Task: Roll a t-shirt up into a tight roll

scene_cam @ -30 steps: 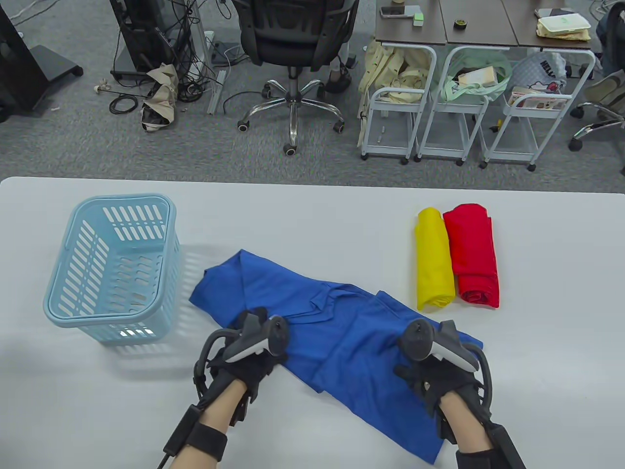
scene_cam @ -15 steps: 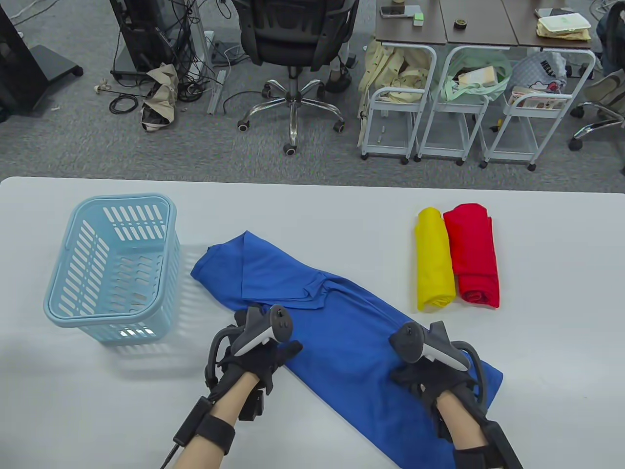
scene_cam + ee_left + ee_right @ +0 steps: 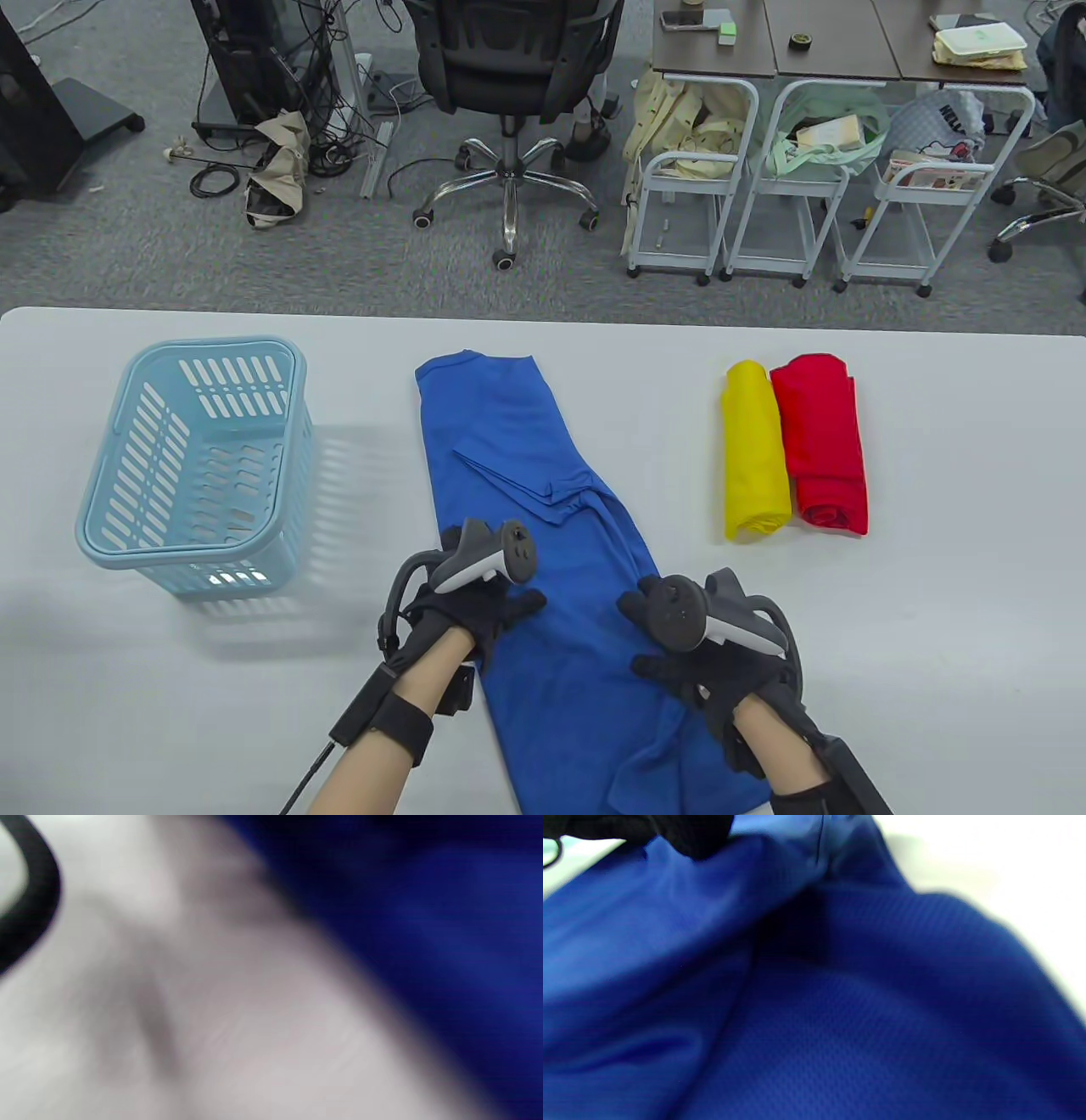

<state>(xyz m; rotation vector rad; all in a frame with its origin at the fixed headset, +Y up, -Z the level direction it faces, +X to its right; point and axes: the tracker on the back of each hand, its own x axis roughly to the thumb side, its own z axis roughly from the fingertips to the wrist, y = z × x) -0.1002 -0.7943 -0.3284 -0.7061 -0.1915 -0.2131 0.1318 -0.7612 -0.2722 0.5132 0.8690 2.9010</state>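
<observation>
The blue t-shirt (image 3: 509, 441), folded into a long strip, lies on the white table (image 3: 933, 611) and runs from the far middle down to the near edge. My left hand (image 3: 488, 615) holds its left edge, thumb laid on top of the cloth. My right hand (image 3: 679, 671) grips the right edge opposite. In the right wrist view, black fingers (image 3: 687, 832) pinch a raised fold of the shirt (image 3: 840, 1005). The left wrist view is blurred and shows only table and the shirt (image 3: 445, 921).
A light blue plastic basket (image 3: 212, 346) stands on the table at the left. A yellow roll (image 3: 753, 450) and a red roll (image 3: 823, 441) lie side by side at the right. Chairs and carts stand on the floor beyond the far edge.
Both hands have swung the shirt round from a slanted lie to nearly straight away from me. Its far end moved right and away from the basket, and both hands moved closer together.
</observation>
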